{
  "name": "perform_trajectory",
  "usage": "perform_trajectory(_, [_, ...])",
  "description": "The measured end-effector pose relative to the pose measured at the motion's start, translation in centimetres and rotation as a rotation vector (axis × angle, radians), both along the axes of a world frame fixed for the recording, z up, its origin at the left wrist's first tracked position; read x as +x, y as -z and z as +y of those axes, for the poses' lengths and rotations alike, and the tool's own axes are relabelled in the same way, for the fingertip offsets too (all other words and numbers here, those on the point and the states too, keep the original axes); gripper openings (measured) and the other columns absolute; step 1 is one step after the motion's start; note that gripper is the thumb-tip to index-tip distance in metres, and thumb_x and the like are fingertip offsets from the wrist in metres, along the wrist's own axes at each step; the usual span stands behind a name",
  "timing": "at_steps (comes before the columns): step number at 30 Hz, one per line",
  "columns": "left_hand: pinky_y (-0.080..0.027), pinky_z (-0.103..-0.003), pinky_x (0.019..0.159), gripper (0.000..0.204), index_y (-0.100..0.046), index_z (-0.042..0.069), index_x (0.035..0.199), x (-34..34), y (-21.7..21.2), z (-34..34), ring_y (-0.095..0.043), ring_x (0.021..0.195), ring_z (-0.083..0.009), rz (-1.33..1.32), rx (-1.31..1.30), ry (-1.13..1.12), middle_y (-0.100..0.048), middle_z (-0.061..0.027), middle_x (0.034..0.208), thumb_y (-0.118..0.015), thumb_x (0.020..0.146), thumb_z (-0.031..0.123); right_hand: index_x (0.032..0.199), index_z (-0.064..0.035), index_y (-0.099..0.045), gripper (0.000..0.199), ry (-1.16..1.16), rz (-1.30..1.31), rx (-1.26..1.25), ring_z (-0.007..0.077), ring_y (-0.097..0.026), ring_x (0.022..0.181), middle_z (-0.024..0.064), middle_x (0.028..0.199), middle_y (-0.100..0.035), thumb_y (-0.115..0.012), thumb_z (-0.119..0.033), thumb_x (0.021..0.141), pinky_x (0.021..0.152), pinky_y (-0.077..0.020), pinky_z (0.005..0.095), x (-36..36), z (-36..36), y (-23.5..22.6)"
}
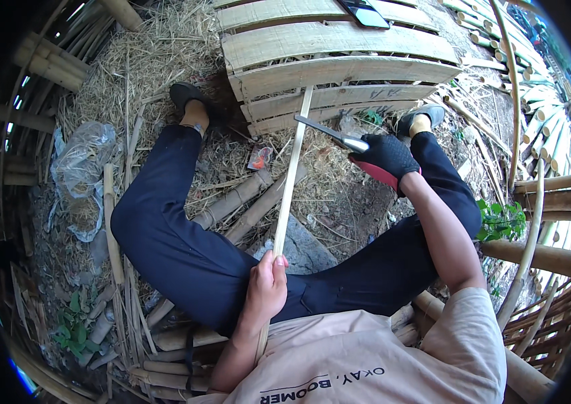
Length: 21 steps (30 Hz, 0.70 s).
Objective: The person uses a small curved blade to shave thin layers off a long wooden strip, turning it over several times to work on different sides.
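Observation:
My bare left hand (pixel 267 285) is closed round the lower part of a long pale strip (pixel 291 176), probably split bamboo. The strip slants up and away from my lap, and its far end reaches the side of a wooden crate (pixel 339 71). My right hand (pixel 386 161), in a black and red glove, grips a knife (pixel 331 132) by its handle, which the fingers mostly hide. The narrow blade points left, and its tip end crosses the strip in its upper part. Whether the edge touches the strip, I cannot tell.
A dark phone (pixel 366 13) lies on the crate. Between my legs are a grey stone block (pixel 299 249) and bamboo pieces (pixel 258 202) on straw-covered ground. A plastic bag (pixel 85 165) lies at left. Cut bamboo poles (pixel 548 121) are piled at far right.

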State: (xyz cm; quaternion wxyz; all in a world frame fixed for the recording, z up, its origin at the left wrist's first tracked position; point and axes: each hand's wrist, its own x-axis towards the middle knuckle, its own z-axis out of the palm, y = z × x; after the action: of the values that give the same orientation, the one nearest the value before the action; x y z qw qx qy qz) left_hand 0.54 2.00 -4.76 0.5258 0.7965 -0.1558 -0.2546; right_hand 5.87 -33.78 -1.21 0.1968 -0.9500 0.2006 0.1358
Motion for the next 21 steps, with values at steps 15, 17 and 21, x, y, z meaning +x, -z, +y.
perform_trajectory(15, [-0.036, -0.024, 0.045, 0.027, -0.052, 0.005, 0.093, 0.3, 0.4, 0.1, -0.044, 0.049, -0.0040, 0.001, 0.093, 0.016, -0.045, 0.0035, 0.061, -0.042, 0.111, 0.022, 0.099, -0.0159, -0.077, 0.027, -0.390, 0.166, -0.020, 0.0339, -0.074, 0.090, 0.0153, 0.093, -0.075, -0.063, -0.029, 0.081, 0.081, -0.0585, 0.0453, 0.4, 5.9, 1.2])
perform_trajectory(17, [-0.036, -0.025, 0.045, 0.027, -0.052, 0.005, 0.092, 0.4, 0.3, 0.0, -0.044, 0.049, -0.0042, 0.000, 0.104, 0.015, -0.045, 0.0034, 0.060, -0.042, 0.111, 0.021, 0.100, -0.0163, -0.078, 0.028, -0.312, 0.159, -0.072, 0.0339, -0.074, 0.090, 0.0148, 0.095, -0.076, -0.062, -0.029, 0.082, 0.082, -0.0585, 0.0458, 0.9, 5.4, 1.1])
perform_trajectory(21, [-0.036, -0.025, 0.045, 0.026, -0.052, 0.005, 0.092, 0.0, 0.0, 0.4, -0.044, 0.049, -0.0044, 0.061, 0.058, 0.012, -0.044, 0.0034, 0.060, -0.042, 0.111, 0.021, 0.104, -0.0135, -0.078, 0.032, 0.016, 0.104, -0.200, 0.0363, -0.073, 0.092, 0.0187, 0.098, -0.075, -0.059, -0.029, 0.083, 0.084, -0.0579, 0.0452, 2.2, -0.6, 1.0])
